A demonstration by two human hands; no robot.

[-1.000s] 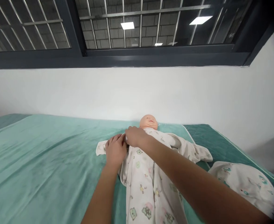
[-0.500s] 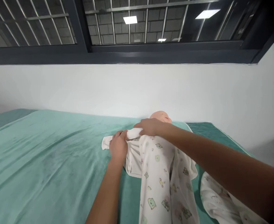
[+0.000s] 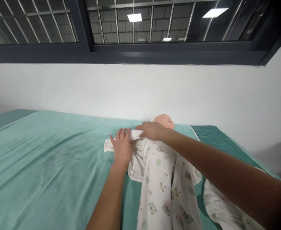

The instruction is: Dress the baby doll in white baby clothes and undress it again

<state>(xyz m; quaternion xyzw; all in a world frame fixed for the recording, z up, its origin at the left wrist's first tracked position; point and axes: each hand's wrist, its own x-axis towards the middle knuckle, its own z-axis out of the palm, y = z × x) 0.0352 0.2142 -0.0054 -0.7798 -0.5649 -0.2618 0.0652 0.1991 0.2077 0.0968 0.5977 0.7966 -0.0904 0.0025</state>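
1. Left hand (image 3: 123, 145) is resting on the white sleeve (image 3: 136, 134), between its near part and the cuff (image 3: 108, 145). Grip is spread: thumb standing out toward the cuff side, fingers pointing away from the camera, not pinching.
2. Right hand (image 3: 152, 130) is pinching the sleeve at its shoulder end, just beside the left hand. Grip is closing thumb and fingers around the white cloth; fingertips are partly hidden.
3. Doll (image 3: 163, 120) is lying on the green sheet (image 3: 59, 166), head near the wall (image 3: 121, 92), right hand and forearm partly covering its head and upper body.
4. Patterned garment (image 3: 158, 179), white with small green and brown animal prints, is covering the doll's body and running toward the camera, out of the picture at the bottom.
5. Cuff is lying flat on the sheet, sticking out past the left hand.
6. Second white cloth (image 3: 218, 201) is lying crumpled at the lower right, apart from the garment, partly hidden under the right forearm.
7. Dark window frame (image 3: 155, 57) is running above the wall, metal bars showing behind the glass.
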